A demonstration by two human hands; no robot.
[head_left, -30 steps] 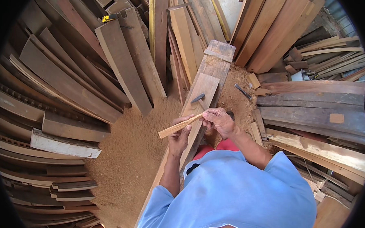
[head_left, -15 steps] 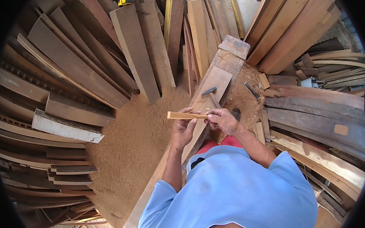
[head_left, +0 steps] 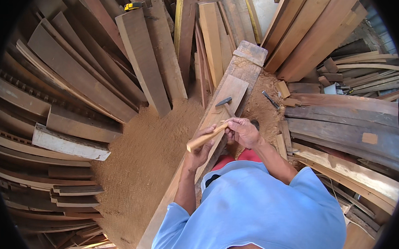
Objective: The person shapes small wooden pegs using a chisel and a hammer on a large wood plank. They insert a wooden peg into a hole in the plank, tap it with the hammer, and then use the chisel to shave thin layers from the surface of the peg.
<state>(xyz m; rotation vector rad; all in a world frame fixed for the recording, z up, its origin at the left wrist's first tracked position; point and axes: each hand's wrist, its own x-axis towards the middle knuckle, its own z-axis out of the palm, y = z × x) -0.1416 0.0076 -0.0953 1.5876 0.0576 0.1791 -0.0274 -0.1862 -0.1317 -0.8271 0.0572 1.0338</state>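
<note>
1 long board (head_left: pixel 233 87) lies on the weathered bench (head_left: pixel 252 52), carrying 1 hammer (head_left: pixel 224 101).

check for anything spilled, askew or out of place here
Sawdust is strewn on both sides of the bench, unswept. A yellow tape measure sits at the top end of a leaning board, an odd perch. A dark tool lies amid the sawdust on the right, easily lost. The held wooden piece shows no clear damage.
</note>
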